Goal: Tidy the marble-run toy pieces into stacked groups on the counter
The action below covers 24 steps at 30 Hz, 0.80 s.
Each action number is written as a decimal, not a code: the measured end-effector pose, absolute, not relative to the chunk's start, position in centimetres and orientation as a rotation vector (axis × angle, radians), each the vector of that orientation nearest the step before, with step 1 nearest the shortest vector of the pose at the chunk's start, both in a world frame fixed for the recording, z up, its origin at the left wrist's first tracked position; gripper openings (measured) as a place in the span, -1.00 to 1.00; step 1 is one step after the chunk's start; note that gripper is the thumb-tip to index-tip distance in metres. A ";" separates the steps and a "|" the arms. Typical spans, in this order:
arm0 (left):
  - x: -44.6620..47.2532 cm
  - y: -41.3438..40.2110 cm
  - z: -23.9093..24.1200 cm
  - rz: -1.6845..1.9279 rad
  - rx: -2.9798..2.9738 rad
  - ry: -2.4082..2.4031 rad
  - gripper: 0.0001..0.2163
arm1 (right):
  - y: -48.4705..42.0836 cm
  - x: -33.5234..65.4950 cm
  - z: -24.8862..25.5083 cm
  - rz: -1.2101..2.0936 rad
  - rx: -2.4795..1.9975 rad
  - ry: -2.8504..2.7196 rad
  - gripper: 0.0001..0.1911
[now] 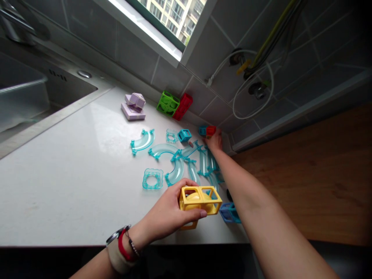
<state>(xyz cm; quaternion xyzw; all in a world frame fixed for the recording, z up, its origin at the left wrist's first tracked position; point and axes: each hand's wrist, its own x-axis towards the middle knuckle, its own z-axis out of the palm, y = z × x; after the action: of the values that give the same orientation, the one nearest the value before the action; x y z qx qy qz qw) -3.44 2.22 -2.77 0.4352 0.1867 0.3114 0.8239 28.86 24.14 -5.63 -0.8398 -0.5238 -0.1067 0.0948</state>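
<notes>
My left hand (177, 201) grips a yellow openwork block piece (200, 199) above the front of the counter; its rounded insides show through the frame openings. At the far corner by the wall, my right hand (214, 141) is closed around a small red block (210, 131), its fingers partly hidden. Beside that stands a teal block (202, 130). Between my hands lie clear teal curved track pieces (176, 172), several of them overlapping. Another teal cube block (184, 135) sits behind these. Partly covered by my right forearm is a blue block (226, 213).
Green blocks (167, 104) and a red block piece (183, 106) stand against the tiled wall. Lilac boxes (133, 110) are stacked to their left. A clear square plate with a hole (152, 179) lies on the counter (72, 186). The sink (72, 91) borders it at left.
</notes>
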 end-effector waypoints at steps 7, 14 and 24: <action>-3.4 2.2 -3.0 0.686 0.916 0.406 -0.56 | 24.1 28.6 -5.6 -0.332 -2.487 -1.641 -0.21; -3.3 2.4 -3.1 0.685 0.911 0.405 -0.56 | 23.7 28.1 -4.2 -0.381 -2.422 -1.853 -0.16; -3.5 2.4 -3.3 0.691 0.915 0.410 -0.57 | 23.9 27.0 -2.7 -0.456 -2.380 -2.013 -0.23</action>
<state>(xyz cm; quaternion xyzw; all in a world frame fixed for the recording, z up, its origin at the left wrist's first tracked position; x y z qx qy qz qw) -3.49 2.43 -3.27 0.4296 0.1928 0.3247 0.8203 27.04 23.86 -2.70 -0.7555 -0.6389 -0.1448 -0.0042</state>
